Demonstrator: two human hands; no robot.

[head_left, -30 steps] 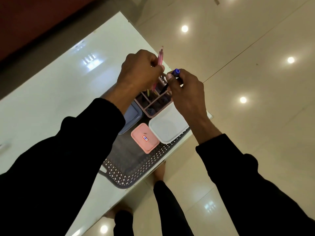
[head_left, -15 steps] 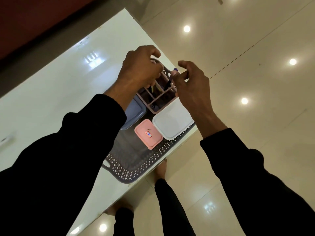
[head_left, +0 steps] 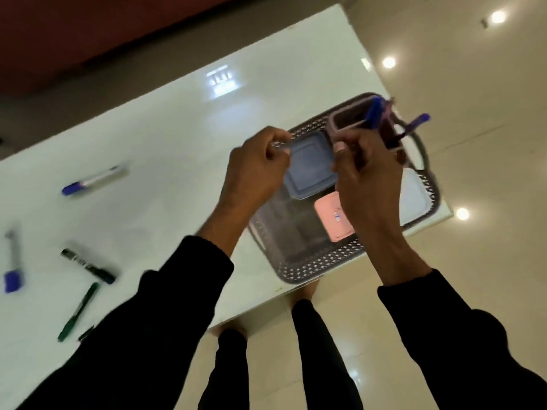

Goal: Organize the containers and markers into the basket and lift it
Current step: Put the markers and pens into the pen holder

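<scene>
Both hands hover over the dark lattice basket (head_left: pixel 310 269) at the counter (head_left: pixel 148 143) corner, left grip (head_left: pixel 254 170) and right grip (head_left: pixel 367 173) curled, contents unclear; pink container's (head_left: pixel 328 220) label unreadable.

Dark perforated basket (head_left: pixel 307 269); blue-grey lid (head_left: pixel 309 167); pink lid (head_left: pixel 333 218); blue-capped markers (head_left: pixel 414 125); white table (head_left: pixel 148 143).

You can read no text here: the small sticker on the pink container (head_left: pixel 334 219) and the print on the black marker (head_left: pixel 87 265) are blurred.
</scene>
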